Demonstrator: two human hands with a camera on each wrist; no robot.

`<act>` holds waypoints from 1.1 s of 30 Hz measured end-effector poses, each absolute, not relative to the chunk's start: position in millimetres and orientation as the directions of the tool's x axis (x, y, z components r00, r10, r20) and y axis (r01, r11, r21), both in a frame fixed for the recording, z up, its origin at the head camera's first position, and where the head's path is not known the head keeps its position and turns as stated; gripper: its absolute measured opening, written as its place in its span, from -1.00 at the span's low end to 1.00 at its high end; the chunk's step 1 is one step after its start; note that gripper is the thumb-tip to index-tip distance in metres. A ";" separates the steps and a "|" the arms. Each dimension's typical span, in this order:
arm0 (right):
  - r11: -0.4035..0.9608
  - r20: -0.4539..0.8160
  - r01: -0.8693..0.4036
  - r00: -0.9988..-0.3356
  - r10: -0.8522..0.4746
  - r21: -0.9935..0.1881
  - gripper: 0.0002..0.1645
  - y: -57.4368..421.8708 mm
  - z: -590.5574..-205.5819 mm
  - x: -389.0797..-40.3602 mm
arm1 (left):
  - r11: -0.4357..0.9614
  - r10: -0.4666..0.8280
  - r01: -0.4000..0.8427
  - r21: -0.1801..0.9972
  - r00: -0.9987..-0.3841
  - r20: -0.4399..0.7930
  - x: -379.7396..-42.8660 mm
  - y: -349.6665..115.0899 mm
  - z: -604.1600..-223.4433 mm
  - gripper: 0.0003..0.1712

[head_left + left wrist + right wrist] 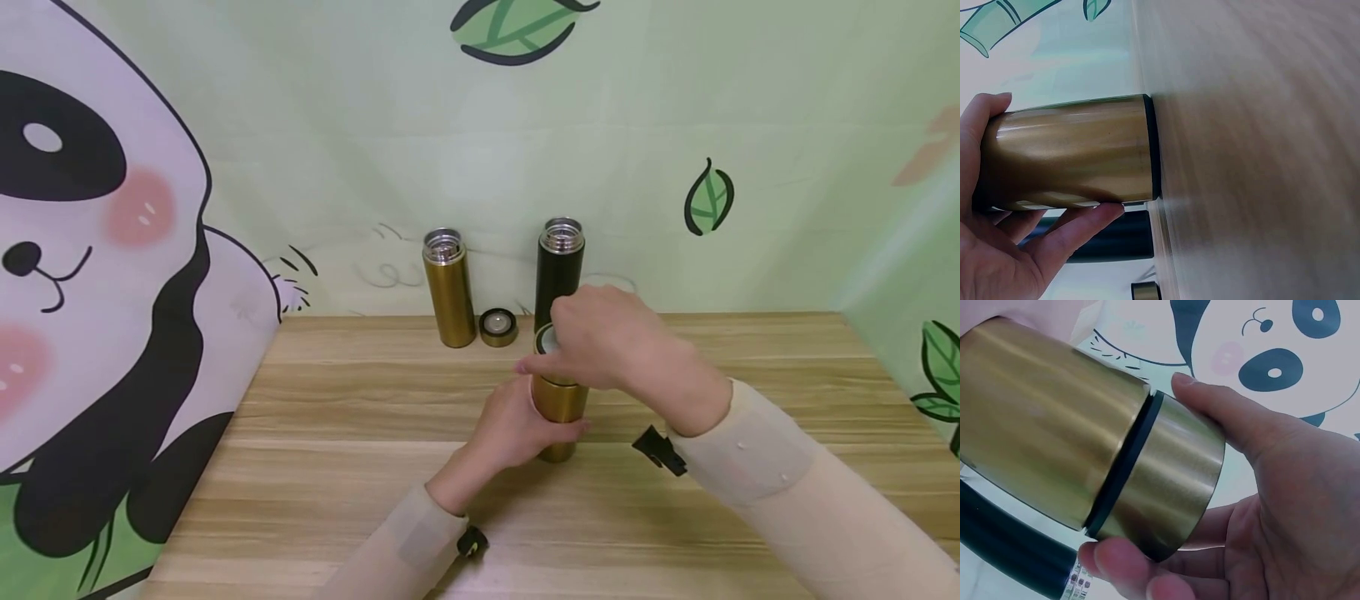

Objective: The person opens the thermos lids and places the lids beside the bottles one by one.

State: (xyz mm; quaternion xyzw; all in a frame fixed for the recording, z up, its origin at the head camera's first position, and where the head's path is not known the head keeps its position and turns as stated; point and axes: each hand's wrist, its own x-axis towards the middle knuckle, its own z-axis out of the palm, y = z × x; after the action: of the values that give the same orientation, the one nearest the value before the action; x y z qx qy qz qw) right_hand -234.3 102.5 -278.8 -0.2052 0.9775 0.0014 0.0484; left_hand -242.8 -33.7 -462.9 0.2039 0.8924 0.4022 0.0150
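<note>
A gold thermos flask (558, 402) stands upright on the wooden table, near the middle. My left hand (517, 425) grips its body, with thumb and fingers on opposite sides in the left wrist view. On its top sits a gold lid (1172, 469), and a dark ring shows between lid and body in the right wrist view. My right hand (611, 337) holds this lid from above, its thumb on one side and curled fingers on the other. Right behind stands a black thermos flask (558, 275) without a lid, its steel mouth showing.
At the back left stands a second gold flask (450, 292), open at the top. Between it and the black flask lies a loose gold lid (498, 327), its inside facing up. A printed cloth wall (360, 167) rises at the table's back edge.
</note>
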 end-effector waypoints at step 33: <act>0.875 -0.135 -0.470 -0.866 -0.482 -0.113 -0.51 107.4 -274.4 -234.9 | 0.589 0.378 0.332 0.737 -0.919 0.112 -243.2 -33.2 -461.1 -0.20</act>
State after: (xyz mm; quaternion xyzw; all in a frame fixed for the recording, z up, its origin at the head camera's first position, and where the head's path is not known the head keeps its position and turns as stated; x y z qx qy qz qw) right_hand -234.9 107.4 -274.4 -0.2466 0.9650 -0.0383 0.0799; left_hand -243.2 -33.2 -461.1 0.1993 0.8909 0.4073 0.0280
